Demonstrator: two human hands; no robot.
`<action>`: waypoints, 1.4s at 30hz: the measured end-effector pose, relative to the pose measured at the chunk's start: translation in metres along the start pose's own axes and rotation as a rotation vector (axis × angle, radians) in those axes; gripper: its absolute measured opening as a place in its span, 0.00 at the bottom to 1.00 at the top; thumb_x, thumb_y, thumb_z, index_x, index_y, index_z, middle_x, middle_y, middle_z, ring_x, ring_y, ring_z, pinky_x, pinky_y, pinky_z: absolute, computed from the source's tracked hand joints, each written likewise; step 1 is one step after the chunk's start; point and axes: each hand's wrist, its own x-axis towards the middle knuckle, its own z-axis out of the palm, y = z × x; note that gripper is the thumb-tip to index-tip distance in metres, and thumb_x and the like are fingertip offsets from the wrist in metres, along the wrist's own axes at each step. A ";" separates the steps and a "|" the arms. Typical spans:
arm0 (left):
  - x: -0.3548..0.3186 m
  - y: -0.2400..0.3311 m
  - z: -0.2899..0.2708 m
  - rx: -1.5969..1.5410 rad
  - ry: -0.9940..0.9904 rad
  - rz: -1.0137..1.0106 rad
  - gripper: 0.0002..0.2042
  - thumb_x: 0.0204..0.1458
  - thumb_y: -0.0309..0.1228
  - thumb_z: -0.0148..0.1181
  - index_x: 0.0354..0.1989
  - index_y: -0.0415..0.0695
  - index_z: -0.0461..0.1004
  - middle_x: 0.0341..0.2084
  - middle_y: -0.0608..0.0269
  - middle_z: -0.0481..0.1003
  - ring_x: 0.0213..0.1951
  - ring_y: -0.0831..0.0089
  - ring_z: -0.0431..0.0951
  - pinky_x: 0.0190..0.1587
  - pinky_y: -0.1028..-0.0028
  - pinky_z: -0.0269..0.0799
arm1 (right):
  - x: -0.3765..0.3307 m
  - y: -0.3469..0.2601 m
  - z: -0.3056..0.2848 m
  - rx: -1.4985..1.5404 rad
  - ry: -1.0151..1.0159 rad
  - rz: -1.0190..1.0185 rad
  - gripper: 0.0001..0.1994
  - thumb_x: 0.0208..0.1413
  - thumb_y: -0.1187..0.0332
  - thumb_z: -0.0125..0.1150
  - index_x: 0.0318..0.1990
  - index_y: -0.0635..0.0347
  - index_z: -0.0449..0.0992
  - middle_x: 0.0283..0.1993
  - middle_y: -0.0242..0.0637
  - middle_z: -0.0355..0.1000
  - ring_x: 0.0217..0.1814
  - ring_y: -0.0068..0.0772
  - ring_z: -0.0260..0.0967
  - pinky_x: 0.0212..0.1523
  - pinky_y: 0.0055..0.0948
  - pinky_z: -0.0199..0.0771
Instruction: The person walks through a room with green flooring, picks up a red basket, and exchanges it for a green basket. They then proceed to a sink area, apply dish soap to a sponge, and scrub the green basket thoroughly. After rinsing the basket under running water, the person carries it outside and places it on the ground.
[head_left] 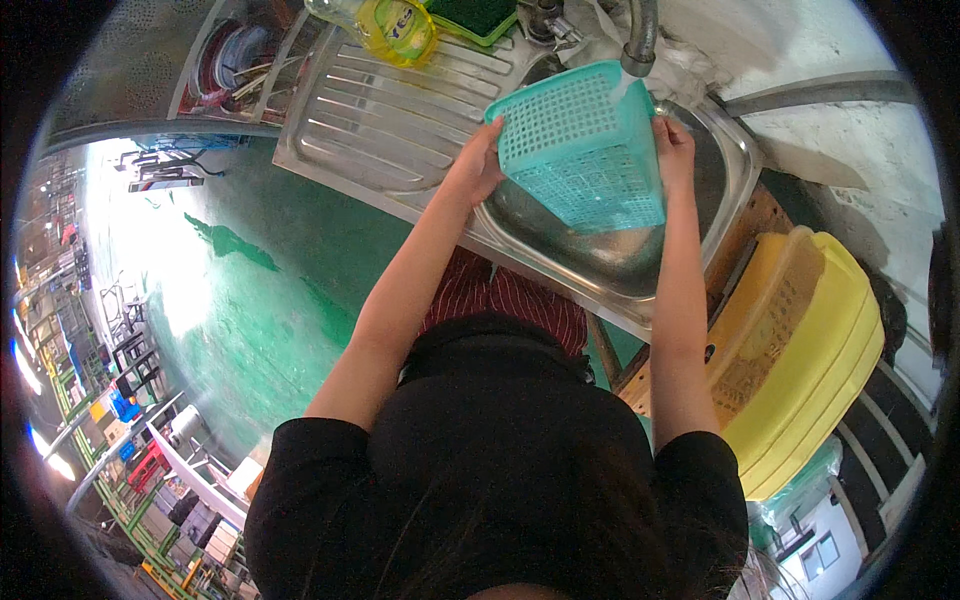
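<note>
A turquoise perforated plastic basket (585, 150) is held tilted over the steel sink basin (545, 215), its holed base and one side facing me. My left hand (481, 165) grips its left edge, the thumb on the near side. On the opposite side, my right hand (675, 150) is closed on the basket's right edge. The grey faucet spout (640, 50) hangs right above the basket's far right corner, and what looks like water runs from it onto the plastic. The fingers behind the basket are partly hidden.
Left of the basin lies the ribbed drainboard (400, 120), with a yellow dish soap bottle (400, 35) and a green tray holding a dark scouring pad (475, 12) at its back. Yellow plastic tubs (815, 350) lean at the right. Green floor (240, 330) stretches out on the left.
</note>
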 end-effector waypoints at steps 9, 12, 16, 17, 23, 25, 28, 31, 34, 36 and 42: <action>-0.033 0.000 -0.021 0.211 0.099 0.061 0.18 0.53 0.30 0.43 0.51 0.39 0.54 0.46 0.56 0.62 0.48 0.66 0.64 0.51 0.66 0.56 | 0.018 -0.101 0.020 -0.426 -0.333 -0.363 0.13 0.48 0.61 0.52 0.32 0.63 0.71 0.24 0.43 0.67 0.25 0.31 0.63 0.29 0.25 0.62; -0.043 0.007 -0.021 0.424 0.196 0.041 0.24 0.49 0.32 0.49 0.53 0.38 0.50 0.47 0.54 0.61 0.49 0.65 0.62 0.51 0.66 0.56 | 0.024 -0.121 0.023 -0.617 -0.419 -0.409 0.16 0.45 0.55 0.54 0.31 0.61 0.71 0.23 0.43 0.68 0.24 0.34 0.64 0.27 0.27 0.63; -0.053 0.012 -0.026 1.226 0.153 0.130 0.37 0.37 0.36 0.61 0.55 0.38 0.48 0.46 0.49 0.60 0.49 0.60 0.61 0.51 0.64 0.55 | 0.029 -0.133 0.037 -0.797 -0.447 -0.440 0.23 0.37 0.44 0.58 0.26 0.57 0.72 0.16 0.37 0.66 0.19 0.35 0.64 0.23 0.29 0.63; -0.067 0.014 -0.011 1.490 0.194 0.196 0.39 0.33 0.37 0.63 0.55 0.38 0.48 0.45 0.48 0.61 0.49 0.59 0.61 0.51 0.64 0.54 | 0.028 -0.138 0.040 -0.736 -0.427 -0.440 0.24 0.34 0.42 0.58 0.25 0.56 0.72 0.15 0.36 0.65 0.18 0.34 0.64 0.23 0.30 0.63; -0.086 0.038 0.048 1.429 0.013 0.728 0.36 0.30 0.37 0.64 0.50 0.39 0.56 0.39 0.50 0.64 0.44 0.62 0.64 0.49 0.70 0.57 | 0.032 -0.135 0.049 -0.736 -0.422 -0.563 0.25 0.29 0.40 0.60 0.25 0.53 0.73 0.19 0.34 0.67 0.23 0.32 0.66 0.26 0.29 0.66; -0.069 0.032 0.045 1.099 -0.035 0.653 0.28 0.33 0.37 0.63 0.44 0.38 0.62 0.35 0.55 0.67 0.39 0.67 0.67 0.45 0.73 0.60 | 0.028 -0.136 0.052 -0.769 -0.455 -0.638 0.25 0.30 0.41 0.59 0.25 0.54 0.72 0.18 0.35 0.66 0.24 0.34 0.65 0.27 0.30 0.65; -0.033 0.013 0.025 0.542 0.153 0.451 0.15 0.39 0.35 0.61 0.31 0.37 0.69 0.27 0.64 0.70 0.31 0.76 0.67 0.37 0.79 0.61 | 0.014 -0.145 0.067 -0.911 -0.556 -0.690 0.17 0.40 0.53 0.59 0.27 0.59 0.72 0.26 0.34 0.68 0.31 0.35 0.66 0.33 0.31 0.65; -0.017 0.003 0.040 0.183 0.270 0.461 0.11 0.43 0.34 0.58 0.23 0.37 0.69 0.21 0.69 0.69 0.25 0.81 0.66 0.31 0.81 0.61 | 0.005 -0.140 0.075 -0.781 -0.520 -0.819 0.10 0.46 0.61 0.53 0.28 0.59 0.72 0.27 0.36 0.67 0.33 0.39 0.65 0.33 0.33 0.65; -0.025 -0.005 0.043 0.069 0.336 0.452 0.11 0.44 0.34 0.58 0.21 0.38 0.69 0.21 0.69 0.69 0.24 0.82 0.66 0.29 0.81 0.61 | -0.011 -0.147 0.065 -0.634 -0.372 -0.766 0.07 0.49 0.66 0.49 0.31 0.58 0.71 0.32 0.38 0.66 0.36 0.41 0.64 0.35 0.34 0.65; -0.025 -0.009 0.034 0.045 0.352 0.468 0.11 0.43 0.34 0.58 0.21 0.39 0.68 0.21 0.69 0.69 0.24 0.82 0.66 0.28 0.80 0.61 | -0.014 -0.145 0.040 -0.625 -0.145 -0.666 0.07 0.49 0.66 0.48 0.31 0.58 0.70 0.35 0.39 0.66 0.37 0.43 0.64 0.36 0.34 0.66; -0.014 -0.004 0.009 0.079 0.332 0.470 0.08 0.45 0.32 0.55 0.22 0.39 0.67 0.20 0.67 0.68 0.25 0.79 0.67 0.29 0.78 0.64 | 0.017 -0.094 -0.066 -0.410 -0.114 -0.278 0.15 0.54 0.64 0.42 0.46 0.59 0.65 0.51 0.36 0.59 0.48 0.37 0.61 0.48 0.31 0.60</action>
